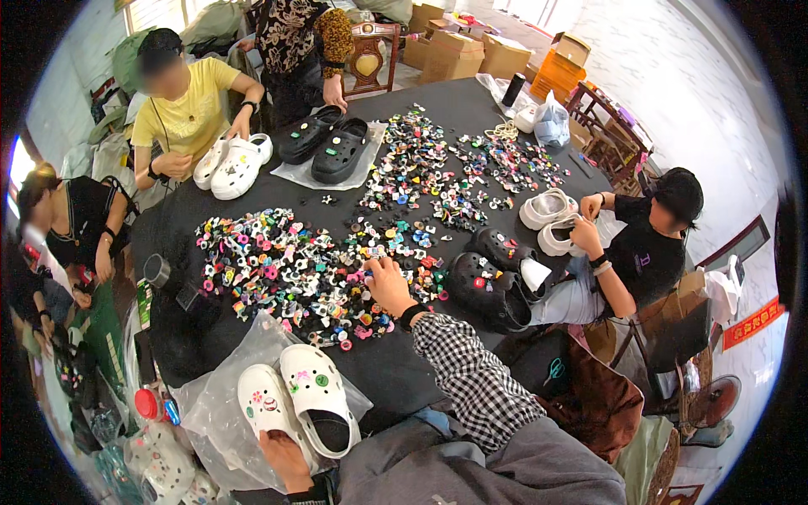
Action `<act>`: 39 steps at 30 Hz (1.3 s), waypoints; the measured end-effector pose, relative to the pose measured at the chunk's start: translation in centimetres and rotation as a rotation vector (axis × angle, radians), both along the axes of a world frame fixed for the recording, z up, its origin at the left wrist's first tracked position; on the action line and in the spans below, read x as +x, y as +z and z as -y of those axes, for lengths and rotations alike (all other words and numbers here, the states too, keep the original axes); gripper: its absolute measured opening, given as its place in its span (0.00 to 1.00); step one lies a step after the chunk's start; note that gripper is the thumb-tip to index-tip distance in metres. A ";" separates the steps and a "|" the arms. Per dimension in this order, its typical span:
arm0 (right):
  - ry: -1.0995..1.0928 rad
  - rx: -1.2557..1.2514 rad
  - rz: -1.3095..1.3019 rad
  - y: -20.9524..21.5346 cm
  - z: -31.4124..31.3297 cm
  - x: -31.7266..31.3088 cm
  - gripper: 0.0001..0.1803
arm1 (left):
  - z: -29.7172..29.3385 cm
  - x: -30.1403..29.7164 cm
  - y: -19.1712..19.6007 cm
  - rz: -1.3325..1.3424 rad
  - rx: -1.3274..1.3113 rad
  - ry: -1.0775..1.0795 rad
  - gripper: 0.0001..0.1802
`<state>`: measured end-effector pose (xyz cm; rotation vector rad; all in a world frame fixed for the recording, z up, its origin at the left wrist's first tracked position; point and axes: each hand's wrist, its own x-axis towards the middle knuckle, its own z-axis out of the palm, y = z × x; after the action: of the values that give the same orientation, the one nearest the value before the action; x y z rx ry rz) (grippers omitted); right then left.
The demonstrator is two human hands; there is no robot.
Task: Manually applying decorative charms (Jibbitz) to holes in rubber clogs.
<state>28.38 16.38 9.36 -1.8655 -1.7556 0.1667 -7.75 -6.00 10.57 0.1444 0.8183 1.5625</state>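
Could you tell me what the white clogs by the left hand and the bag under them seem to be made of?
The white clogs look like moulded foam or soft plastic: matte, thick-walled, one-piece, with holes. The bag under them looks like thin clear plastic film: glossy, crinkled, see-through. The left hand touches one clog's heel.

A black cloth (438, 105) covers the table beneath a many-coloured scatter of shoe charms (286, 269) in pink, yellow, green, blue and white, spread under and beyond the right hand (389, 284), whose sleeve (471, 379) is checked black and white above a black wristband (411, 316). By the left hand (284, 459) lie two white clogs (295, 400) dotted with green, pink and red charms, on clear plastic. Just right of the right hand sit black clogs (492, 282) with red and white charms. Farther off, a person in a yellow shirt (189, 105) handles white clogs (231, 164) beside a black pair (326, 145).
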 end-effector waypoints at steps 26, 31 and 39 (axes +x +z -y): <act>0.079 -0.078 -0.375 1.0 -0.7 3.1 0.12 | -0.3 0.9 1.7 -0.001 -0.033 0.003 0.27; 0.071 0.029 -0.331 0.2 -1.4 4.2 0.11 | -0.2 0.6 0.9 0.011 -0.035 -0.006 0.27; 0.096 0.093 -0.096 0.7 -2.7 3.3 0.13 | -0.6 1.1 1.8 -0.025 -0.047 -0.008 0.26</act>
<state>31.72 19.07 10.03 -1.6809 -1.7578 0.2043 -6.66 -5.44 12.41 0.1332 0.8724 1.5353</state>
